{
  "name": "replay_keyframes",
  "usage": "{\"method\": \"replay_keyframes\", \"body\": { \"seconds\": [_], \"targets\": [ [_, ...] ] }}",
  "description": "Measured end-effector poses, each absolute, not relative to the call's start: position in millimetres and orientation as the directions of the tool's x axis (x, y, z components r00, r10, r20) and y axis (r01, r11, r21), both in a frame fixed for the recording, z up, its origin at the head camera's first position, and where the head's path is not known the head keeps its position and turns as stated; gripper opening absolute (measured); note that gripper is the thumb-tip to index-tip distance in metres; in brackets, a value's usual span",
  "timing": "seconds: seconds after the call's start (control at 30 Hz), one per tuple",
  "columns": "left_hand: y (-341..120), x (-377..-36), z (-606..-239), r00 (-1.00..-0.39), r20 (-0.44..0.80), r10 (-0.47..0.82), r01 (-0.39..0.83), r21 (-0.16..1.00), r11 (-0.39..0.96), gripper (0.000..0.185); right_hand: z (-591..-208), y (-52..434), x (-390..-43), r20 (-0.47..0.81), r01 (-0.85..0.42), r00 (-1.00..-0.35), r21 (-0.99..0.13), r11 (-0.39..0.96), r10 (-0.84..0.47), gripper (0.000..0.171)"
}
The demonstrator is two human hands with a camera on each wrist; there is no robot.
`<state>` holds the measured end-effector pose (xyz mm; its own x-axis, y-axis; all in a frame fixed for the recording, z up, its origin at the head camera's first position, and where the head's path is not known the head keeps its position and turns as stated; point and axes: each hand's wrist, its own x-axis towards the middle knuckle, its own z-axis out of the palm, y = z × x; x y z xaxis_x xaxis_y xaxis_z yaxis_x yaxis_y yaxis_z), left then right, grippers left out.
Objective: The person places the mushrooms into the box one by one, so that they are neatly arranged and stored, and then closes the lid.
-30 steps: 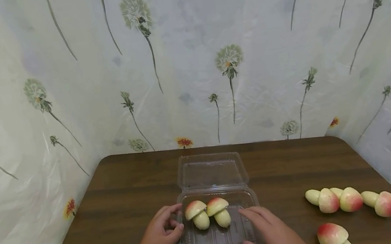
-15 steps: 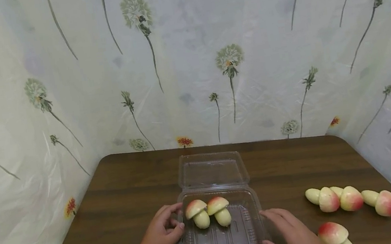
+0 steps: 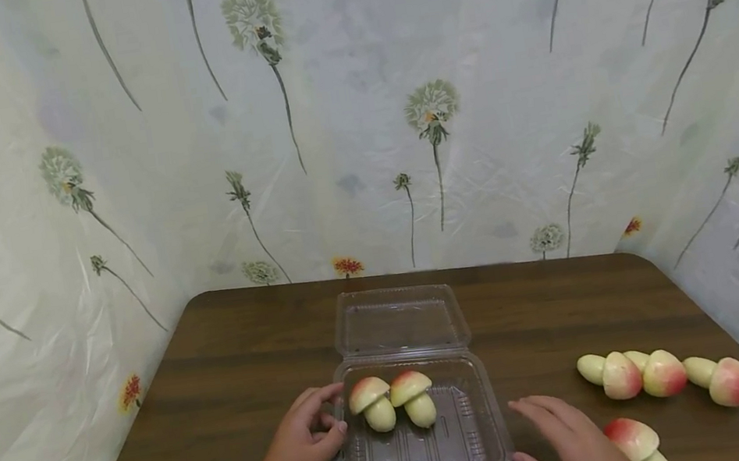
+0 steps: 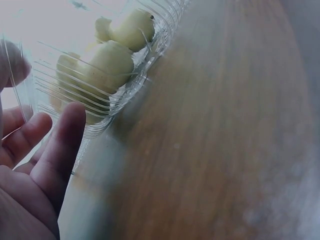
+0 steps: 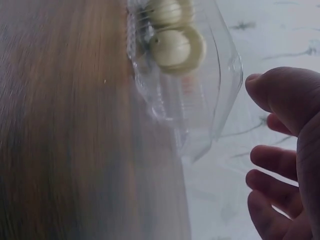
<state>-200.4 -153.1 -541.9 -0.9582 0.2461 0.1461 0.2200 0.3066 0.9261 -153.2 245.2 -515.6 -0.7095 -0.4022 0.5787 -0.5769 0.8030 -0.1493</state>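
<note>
A clear plastic clamshell container (image 3: 436, 449) lies open in the middle of the brown table (image 3: 241, 374), its lid (image 3: 400, 326) folded back. Two toy mushrooms (image 3: 373, 405) (image 3: 413, 398) with red-blushed caps stand side by side in its back left part. My left hand (image 3: 303, 444) holds the container's left rim, thumb by the corner and fingers (image 4: 62, 137) against the ribbed wall (image 4: 107, 107). My right hand (image 3: 565, 439) hovers over the table just right of the container with fingers relaxed and spread (image 5: 272, 160), holding nothing. A loose mushroom (image 3: 631, 439) lies right beside it.
Three more toy mushrooms (image 3: 610, 376) (image 3: 661, 375) (image 3: 726, 382) lie in a row on the right side of the table. A flower-printed plastic sheet (image 3: 394, 101) walls in the table at the back and both sides.
My right hand has drawn out of the container and moved right, towards the loose mushroom at the front. The left hand and the two mushrooms inside have stayed put.
</note>
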Motion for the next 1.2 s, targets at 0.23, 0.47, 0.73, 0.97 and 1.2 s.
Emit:
{"method": "replay_keyframes", "body": {
  "seconds": [0.23,0.47,0.73,0.97,1.2],
  "targets": [
    [-151.5,-200.2,-539.8,-0.955,0.154,0.255,0.228,0.928,0.294,0.05,-517.1,256.0,-149.9,0.604,-0.578,-0.694,-0.142,0.804,-0.392,0.065],
    [-151.0,-199.8,-540.8,-0.954,0.162,0.254,0.235,0.928,0.288,0.051,-518.2,269.7,-152.4,0.63,-0.615,-0.66,-0.139,0.776,-0.409,0.063],
    [-152.6,-200.2,-543.0,-0.955,0.153,0.256,0.227,0.93,0.29,0.051,-517.7,277.1,-148.7,0.624,-0.545,-0.687,-0.104,0.832,-0.372,0.071],
    [-152.8,-200.0,-543.6,-0.953,0.158,0.257,0.231,0.93,0.286,0.051,-526.9,288.4,-148.0,0.648,-0.565,-0.668,-0.122,0.816,-0.365,0.071],
    [-153.5,-200.1,-542.6,-0.953,0.156,0.259,0.23,0.93,0.286,0.051,-534.0,302.5,-153.3,0.683,-0.611,-0.63,-0.144,0.778,-0.369,0.067]
  ]
}}
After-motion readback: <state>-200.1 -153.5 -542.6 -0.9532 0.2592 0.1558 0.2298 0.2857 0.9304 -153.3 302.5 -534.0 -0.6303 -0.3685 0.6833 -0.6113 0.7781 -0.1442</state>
